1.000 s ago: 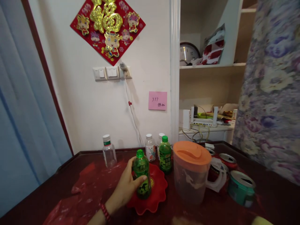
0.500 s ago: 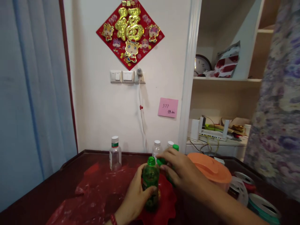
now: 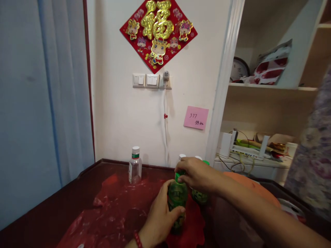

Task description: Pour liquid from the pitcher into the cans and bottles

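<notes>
White wall behind, dark red surface (image 3: 85,193) with a crinkled red plastic sheet (image 3: 116,213) over it. We see the left hand (image 3: 161,220) wrapped tight around a green bottle (image 3: 177,198) standing on a red plate (image 3: 192,227), and the right hand (image 3: 198,174) with fingers (image 3: 182,179) pinched closed on its green cap (image 3: 178,176). Risks, as we judge them: the bottle could tip or slide on the plate if the hold slackens; liquid could spill; the right forearm could knock the second green bottle (image 3: 200,196) just behind or the orange-lidded jug (image 3: 245,186). Readable writing: pink note (image 3: 196,117) says "377" plus handwritten characters; red wall decoration (image 3: 158,31) bears a gold "福". Bottle labels too blurred. Clear bottle (image 3: 135,166) stands well apart.
</notes>
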`<state>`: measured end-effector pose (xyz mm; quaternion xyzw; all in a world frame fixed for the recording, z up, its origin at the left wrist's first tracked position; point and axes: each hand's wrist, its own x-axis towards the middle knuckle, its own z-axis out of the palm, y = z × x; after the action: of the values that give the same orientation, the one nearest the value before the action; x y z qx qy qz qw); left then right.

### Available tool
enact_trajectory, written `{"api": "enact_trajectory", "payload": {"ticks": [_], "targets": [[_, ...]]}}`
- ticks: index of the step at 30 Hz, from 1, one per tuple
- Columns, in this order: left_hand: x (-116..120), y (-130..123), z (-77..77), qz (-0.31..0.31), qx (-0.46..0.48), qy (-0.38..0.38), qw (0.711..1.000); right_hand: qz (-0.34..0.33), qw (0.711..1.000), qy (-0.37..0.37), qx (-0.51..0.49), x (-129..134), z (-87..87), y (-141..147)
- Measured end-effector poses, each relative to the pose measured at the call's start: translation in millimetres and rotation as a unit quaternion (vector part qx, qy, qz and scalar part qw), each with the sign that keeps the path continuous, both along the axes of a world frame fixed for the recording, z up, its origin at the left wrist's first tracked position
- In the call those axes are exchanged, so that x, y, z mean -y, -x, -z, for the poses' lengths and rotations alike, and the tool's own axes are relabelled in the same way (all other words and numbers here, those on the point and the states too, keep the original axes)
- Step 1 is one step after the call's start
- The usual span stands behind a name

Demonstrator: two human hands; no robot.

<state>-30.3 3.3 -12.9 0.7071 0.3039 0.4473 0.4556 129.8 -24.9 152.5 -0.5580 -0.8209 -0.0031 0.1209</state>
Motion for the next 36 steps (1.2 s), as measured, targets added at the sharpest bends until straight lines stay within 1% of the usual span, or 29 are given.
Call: {"api": "enact_trajectory", "payload": {"ticks": [4, 7, 9, 12, 14, 16, 18, 21, 23, 25, 26, 28, 30, 31, 33, 36], "targets": [[0.2, 0.4, -1.1, -0.015, -0.009, 0.007, 1.000, 0.059, 0.997, -0.006, 0.052, 0.8, -6.5, 10.2], [-0.4, 0.3, -1.4, -0.016, -0.007, 0.006, 1.000, 0.080, 0.994, -0.001, 0.081, 6.4, -12.5, 14.4], [-0.8, 0.5, -1.6, -0.012, 0.000, -0.001, 1.000, 0.065, 0.995, 0.008, 0.078, 10.7, -17.2, 11.8], [-0.7, 1.3, -2.5, -0.003, 0.007, -0.010, 1.000, -0.004, 0.998, 0.028, 0.059, 12.8, -21.3, 3.1], [0.0, 2.0, -3.4, 0.003, 0.006, -0.011, 1.000, -0.042, 0.997, 0.042, 0.058, 10.2, -19.8, -1.3], [0.9, 2.4, -4.4, 0.003, 0.002, -0.007, 1.000, -0.047, 0.996, 0.041, 0.065, 5.7, -15.6, -2.3], [1.6, 2.4, -4.9, -0.001, -0.006, -0.004, 1.000, -0.023, 0.997, 0.033, 0.071, 2.0, -11.0, 0.6], [1.1, 2.3, -4.0, -0.013, -0.024, 0.003, 1.000, 0.035, 0.996, 0.025, 0.084, 1.7, -8.5, 8.8], [-0.2, 2.3, -2.7, -0.022, -0.032, 0.014, 0.999, 0.075, 0.992, 0.020, 0.099, 5.2, -11.4, 13.0], [-1.7, 2.5, -1.5, -0.020, -0.026, 0.017, 0.999, 0.099, 0.989, 0.016, 0.108, 9.5, -16.8, 13.2], [-2.2, 2.6, -1.2, -0.016, -0.019, 0.013, 1.000, 0.098, 0.989, 0.016, 0.106, 11.2, -19.6, 11.8], [-2.7, 2.7, -0.8, -0.008, -0.005, 0.002, 1.000, 0.065, 0.993, 0.026, 0.090, 12.6, -23.1, 7.7], [-2.4, 2.8, -0.9, -0.004, 0.002, -0.006, 1.000, 0.020, 0.996, 0.037, 0.075, 10.7, -22.0, 5.3], [-2.1, 2.9, -1.0, -0.004, 0.002, -0.007, 1.000, 0.009, 0.996, 0.040, 0.073, 8.9, -19.6, 5.8], [-1.6, 3.4, -1.5, -0.006, -0.001, -0.006, 1.000, 0.027, 0.996, 0.033, 0.077, 4.9, -13.4, 10.0], [-1.7, 4.7, -3.4, -0.001, -0.003, -0.014, 1.000, 0.088, 0.992, 0.014, 0.090, 2.2, -7.3, 18.1]]}}
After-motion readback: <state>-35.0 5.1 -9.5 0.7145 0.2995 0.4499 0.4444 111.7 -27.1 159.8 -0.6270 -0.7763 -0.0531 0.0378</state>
